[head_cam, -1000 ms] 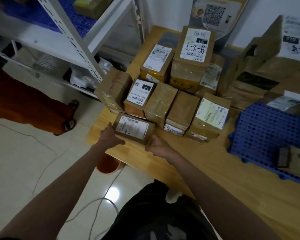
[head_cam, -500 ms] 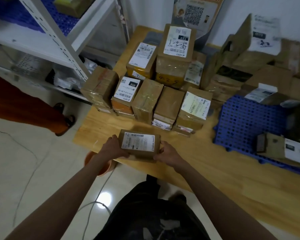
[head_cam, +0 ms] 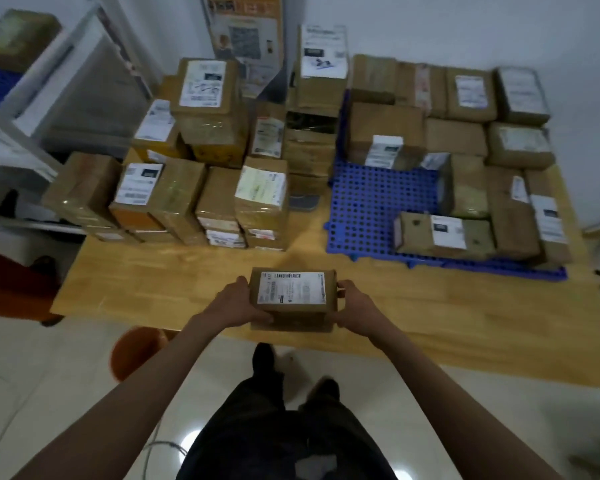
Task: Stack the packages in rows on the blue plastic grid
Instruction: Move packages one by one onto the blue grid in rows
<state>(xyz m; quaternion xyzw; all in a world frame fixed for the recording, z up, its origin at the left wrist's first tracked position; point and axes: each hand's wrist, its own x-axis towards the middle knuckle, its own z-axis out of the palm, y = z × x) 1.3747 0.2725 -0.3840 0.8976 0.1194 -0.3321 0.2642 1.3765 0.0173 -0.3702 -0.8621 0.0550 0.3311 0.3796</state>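
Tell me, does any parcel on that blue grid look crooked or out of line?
Yes. One labelled package near the front edge of the blue plastic grid lies alone, apart from the rows behind and slightly askew. A dark-sided one behind it also sits tilted. Blur hides any damage.

Both arms reach straight out in front of the body. The left hand [head_cam: 238,303] grips the left end of a small box [head_cam: 293,296], fingers curled under it. The right hand [head_cam: 355,303] grips the right end. The hands hold it over the near edge of the counter [head_cam: 465,306].
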